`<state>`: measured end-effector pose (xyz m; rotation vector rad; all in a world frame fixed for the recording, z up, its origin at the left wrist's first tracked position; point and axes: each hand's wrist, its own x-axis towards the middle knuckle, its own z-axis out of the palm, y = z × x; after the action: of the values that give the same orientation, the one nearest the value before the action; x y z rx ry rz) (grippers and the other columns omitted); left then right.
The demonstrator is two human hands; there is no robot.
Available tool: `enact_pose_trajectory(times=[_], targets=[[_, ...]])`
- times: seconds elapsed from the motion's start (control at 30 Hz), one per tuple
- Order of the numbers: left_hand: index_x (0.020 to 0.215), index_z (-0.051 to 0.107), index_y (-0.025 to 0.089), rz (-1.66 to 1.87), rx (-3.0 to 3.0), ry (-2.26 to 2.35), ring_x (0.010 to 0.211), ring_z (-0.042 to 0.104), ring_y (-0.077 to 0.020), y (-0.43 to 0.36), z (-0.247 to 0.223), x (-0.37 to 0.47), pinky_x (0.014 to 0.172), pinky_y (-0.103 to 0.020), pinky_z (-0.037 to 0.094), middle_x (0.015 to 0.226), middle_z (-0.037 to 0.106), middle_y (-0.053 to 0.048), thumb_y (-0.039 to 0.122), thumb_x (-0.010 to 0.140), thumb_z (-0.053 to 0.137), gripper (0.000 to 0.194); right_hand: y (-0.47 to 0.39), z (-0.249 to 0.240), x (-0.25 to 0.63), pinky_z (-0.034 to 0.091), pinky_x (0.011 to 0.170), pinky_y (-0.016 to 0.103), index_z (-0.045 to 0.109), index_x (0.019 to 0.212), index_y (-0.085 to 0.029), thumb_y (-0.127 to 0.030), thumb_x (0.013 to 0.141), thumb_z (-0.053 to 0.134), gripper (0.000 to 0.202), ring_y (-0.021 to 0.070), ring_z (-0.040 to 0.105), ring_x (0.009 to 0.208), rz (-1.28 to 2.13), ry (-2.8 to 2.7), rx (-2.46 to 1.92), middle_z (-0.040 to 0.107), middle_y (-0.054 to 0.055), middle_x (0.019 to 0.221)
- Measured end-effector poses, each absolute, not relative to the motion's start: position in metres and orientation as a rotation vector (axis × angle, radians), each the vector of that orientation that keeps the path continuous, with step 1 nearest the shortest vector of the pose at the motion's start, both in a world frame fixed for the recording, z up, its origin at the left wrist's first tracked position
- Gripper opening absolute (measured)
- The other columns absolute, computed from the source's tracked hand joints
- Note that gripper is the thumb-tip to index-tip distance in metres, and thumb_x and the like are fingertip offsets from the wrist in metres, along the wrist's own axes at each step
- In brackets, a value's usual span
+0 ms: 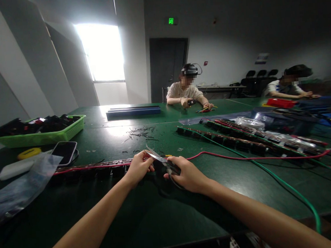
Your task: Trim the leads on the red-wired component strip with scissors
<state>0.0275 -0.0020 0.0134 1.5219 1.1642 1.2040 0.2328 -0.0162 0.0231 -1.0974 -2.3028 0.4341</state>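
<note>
My right hand (187, 173) is closed around the dark handles of a pair of scissors (156, 156), whose pale blades point up and to the left. Close by on the left, my left hand (139, 166) has its fingers pinched together near the blades; what it grips is too small to make out. Beneath it ends a long black strip of parts (91, 173) with wires along its top. A red wire (205, 153) runs from behind my right hand toward the right side of the table.
A green basket (43, 138) of black parts, a phone (65, 153) and a plastic bag (20, 190) lie left. Cut black ties (143, 133) are scattered ahead. More strips (230, 140) and a green wire (286, 184) lie right. Two people sit across the table.
</note>
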Motion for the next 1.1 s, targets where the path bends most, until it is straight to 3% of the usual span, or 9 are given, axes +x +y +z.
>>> enact_pose_trajectory(times=[0.8, 1.1], targets=[[0.087, 0.06, 0.012, 1.231, 1.497, 1.14, 0.048, 0.056, -0.0088, 0.0, 0.012, 0.027, 0.045, -0.018, 0.041, 0.06, 0.058, 0.002, 0.028, 0.078, 0.058, 0.019, -0.016, 0.023, 0.232, 0.042, 0.08, 0.031, 0.056, 0.12, -0.02, -0.039, 0.076, 0.068, 0.049, 0.0205, 0.056, 0.088, 0.421, -2.271, -1.098, 0.063, 0.007, 0.104], [0.086, 0.059, 0.014, 1.201, 1.48, 1.17, 0.048, 0.057, -0.0096, -0.002, 0.013, 0.026, 0.045, -0.018, 0.039, 0.059, 0.058, 0.002, 0.036, 0.078, 0.06, 0.024, -0.008, 0.033, 0.241, 0.042, 0.069, 0.028, 0.054, 0.112, -0.02, -0.046, 0.082, 0.057, 0.04, 0.0174, 0.054, 0.075, 0.388, -2.07, -1.196, 0.062, 0.003, 0.087]])
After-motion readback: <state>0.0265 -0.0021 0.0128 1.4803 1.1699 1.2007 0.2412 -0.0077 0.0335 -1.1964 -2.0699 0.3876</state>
